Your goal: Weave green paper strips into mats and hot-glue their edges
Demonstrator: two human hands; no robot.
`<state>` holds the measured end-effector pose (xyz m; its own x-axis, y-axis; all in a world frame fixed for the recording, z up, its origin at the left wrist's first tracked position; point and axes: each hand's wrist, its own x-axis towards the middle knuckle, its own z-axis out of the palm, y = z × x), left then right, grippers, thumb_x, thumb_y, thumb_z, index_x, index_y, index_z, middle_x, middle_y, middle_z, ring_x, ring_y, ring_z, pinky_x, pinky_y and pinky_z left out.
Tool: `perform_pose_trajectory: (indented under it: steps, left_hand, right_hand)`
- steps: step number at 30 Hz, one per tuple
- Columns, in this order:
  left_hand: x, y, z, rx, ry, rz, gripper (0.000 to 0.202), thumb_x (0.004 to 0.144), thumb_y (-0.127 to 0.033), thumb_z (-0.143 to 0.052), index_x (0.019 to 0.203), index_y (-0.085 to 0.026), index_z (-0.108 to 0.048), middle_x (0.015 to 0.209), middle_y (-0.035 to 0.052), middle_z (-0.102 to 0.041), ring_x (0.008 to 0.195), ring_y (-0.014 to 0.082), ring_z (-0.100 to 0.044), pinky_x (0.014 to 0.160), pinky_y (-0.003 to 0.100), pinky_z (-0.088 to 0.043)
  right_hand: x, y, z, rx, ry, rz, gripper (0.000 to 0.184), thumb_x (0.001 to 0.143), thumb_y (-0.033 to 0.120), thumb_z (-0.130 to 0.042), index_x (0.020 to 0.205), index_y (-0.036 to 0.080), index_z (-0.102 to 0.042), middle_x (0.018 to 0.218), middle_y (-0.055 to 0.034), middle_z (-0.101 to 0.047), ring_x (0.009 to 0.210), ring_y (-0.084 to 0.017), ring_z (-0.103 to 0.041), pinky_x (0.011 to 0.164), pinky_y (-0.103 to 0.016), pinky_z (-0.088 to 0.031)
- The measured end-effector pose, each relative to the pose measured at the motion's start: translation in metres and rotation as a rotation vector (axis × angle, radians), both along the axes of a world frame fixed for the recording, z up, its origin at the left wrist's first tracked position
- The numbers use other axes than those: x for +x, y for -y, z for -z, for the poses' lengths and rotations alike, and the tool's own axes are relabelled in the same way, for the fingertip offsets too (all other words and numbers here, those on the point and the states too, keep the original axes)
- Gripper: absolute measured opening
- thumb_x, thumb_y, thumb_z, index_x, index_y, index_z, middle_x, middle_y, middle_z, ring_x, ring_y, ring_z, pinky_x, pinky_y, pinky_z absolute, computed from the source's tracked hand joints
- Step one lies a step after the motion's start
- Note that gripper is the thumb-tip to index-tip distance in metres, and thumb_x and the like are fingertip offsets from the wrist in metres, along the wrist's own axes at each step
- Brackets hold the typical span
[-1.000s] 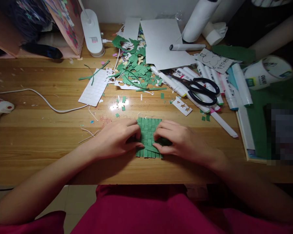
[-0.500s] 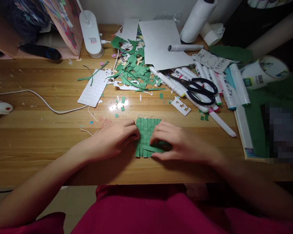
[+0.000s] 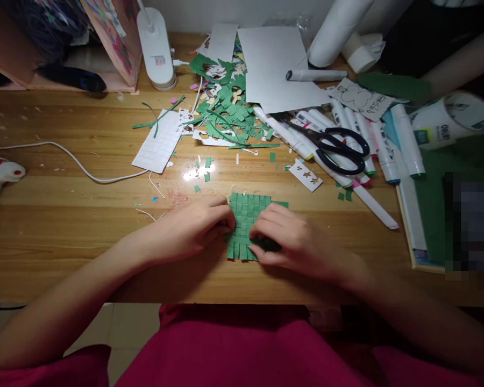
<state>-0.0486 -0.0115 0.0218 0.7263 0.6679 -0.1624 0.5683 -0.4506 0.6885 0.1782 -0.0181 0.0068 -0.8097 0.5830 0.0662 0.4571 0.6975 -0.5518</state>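
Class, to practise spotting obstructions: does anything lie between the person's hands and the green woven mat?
Nothing visible does. The left hand and right hand both touch the mat; the scissors lie apart, farther back.

Light came from overhead at the far middle, throwing a white glare spot (image 3: 193, 173) on the wooden table (image 3: 64, 215). The left hand (image 3: 189, 231) and right hand (image 3: 294, 242) cast soft shadows nearward. Corners fell dim, edges bowed, and a pixelated block (image 3: 471, 220) masked the right.

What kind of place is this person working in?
Probably a home craft desk: a wooden table strewn with green paper scraps, scissors and markers, plus a woven green paper mat.
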Motion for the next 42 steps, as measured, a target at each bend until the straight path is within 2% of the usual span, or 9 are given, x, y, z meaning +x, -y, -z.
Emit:
perform_pose_trajectory:
  steps: [7,11,14,17,22,24,32,39,42]
  left_hand:
    - [0.001,-0.001,0.0,0.052,-0.019,0.013,0.014,0.091,-0.015,-0.043,0.089,-0.015,-0.058,0.088,0.0039,-0.054,0.077,0.0135,-0.05,0.066,0.024,-0.039]
    - [0.004,0.002,0.004,0.278,-0.084,0.036,0.018,0.092,-0.026,-0.046,0.086,-0.014,-0.059,0.083,0.0048,-0.056,0.072,0.0151,-0.051,0.062,0.026,-0.038]
    - [0.008,0.007,0.006,0.407,-0.08,0.092,0.022,0.092,-0.023,-0.043,0.081,-0.014,-0.06,0.077,0.0049,-0.056,0.069,0.016,-0.049,0.059,0.027,-0.037]
    - [0.011,0.012,0.006,0.355,-0.069,0.108,0.024,0.093,-0.018,-0.038,0.084,-0.013,-0.059,0.079,0.0055,-0.056,0.071,0.0156,-0.051,0.06,0.026,-0.04]
    - [0.011,0.016,0.006,0.253,-0.051,0.077,0.019,0.093,-0.025,-0.043,0.088,-0.013,-0.057,0.084,0.0064,-0.057,0.076,0.016,-0.053,0.065,0.027,-0.043]
    - [0.011,0.017,0.006,0.231,-0.045,0.073,0.017,0.092,-0.023,-0.043,0.088,-0.013,-0.056,0.085,0.0066,-0.057,0.076,0.0158,-0.053,0.065,0.027,-0.044]
    - [0.011,0.015,0.008,0.224,-0.019,0.058,0.013,0.089,-0.018,-0.045,0.091,-0.013,-0.057,0.088,0.0072,-0.059,0.078,0.0161,-0.055,0.068,0.027,-0.045]
    - [0.012,0.015,0.006,0.173,-0.012,0.049,0.015,0.086,-0.011,-0.044,0.092,-0.014,-0.056,0.092,0.0069,-0.059,0.081,0.0152,-0.056,0.068,0.025,-0.046]
    - [0.012,0.016,0.005,0.126,-0.012,0.049,0.016,0.087,-0.012,-0.044,0.094,-0.014,-0.058,0.091,0.0069,-0.058,0.082,0.0156,-0.056,0.069,0.025,-0.046]
  right_hand:
    - [-0.001,0.0,-0.001,0.036,-0.008,0.007,0.009,0.083,0.019,-0.055,0.077,0.013,-0.059,0.074,-0.0057,-0.057,0.075,-0.019,-0.048,0.068,-0.03,-0.04]
    - [-0.002,0.001,-0.002,0.051,0.002,0.015,0.009,0.082,0.018,-0.055,0.075,0.014,-0.057,0.073,-0.0047,-0.056,0.073,-0.018,-0.046,0.065,-0.029,-0.039]
    - [-0.002,0.001,-0.001,0.064,0.012,0.009,0.009,0.082,0.02,-0.056,0.075,0.015,-0.057,0.073,-0.0045,-0.056,0.074,-0.018,-0.046,0.065,-0.029,-0.038]
    - [-0.001,0.001,-0.001,0.078,0.004,0.013,0.008,0.083,0.021,-0.056,0.077,0.015,-0.057,0.076,-0.0045,-0.056,0.075,-0.018,-0.046,0.067,-0.029,-0.039]
    - [-0.002,0.001,0.0,0.052,0.003,0.032,0.008,0.083,0.021,-0.056,0.078,0.015,-0.056,0.077,-0.0052,-0.056,0.077,-0.019,-0.047,0.068,-0.029,-0.038]
    - [-0.002,0.001,0.0,0.037,-0.004,0.041,0.008,0.082,0.021,-0.057,0.078,0.015,-0.056,0.077,-0.0051,-0.056,0.076,-0.018,-0.047,0.067,-0.029,-0.038]
    - [-0.004,0.001,0.003,0.024,-0.013,0.059,0.006,0.084,0.016,-0.053,0.078,0.016,-0.055,0.076,-0.0036,-0.055,0.075,-0.017,-0.047,0.069,-0.029,-0.038]
    - [0.004,-0.002,-0.009,-0.146,0.009,0.071,0.009,0.08,0.021,-0.062,0.086,0.016,-0.056,0.088,-0.0047,-0.056,0.081,-0.017,-0.051,0.07,-0.027,-0.04]
    - [0.008,-0.004,-0.014,-0.219,-0.009,0.084,0.01,0.079,0.02,-0.063,0.086,0.017,-0.056,0.084,-0.0024,-0.058,0.078,-0.016,-0.052,0.068,-0.026,-0.04]
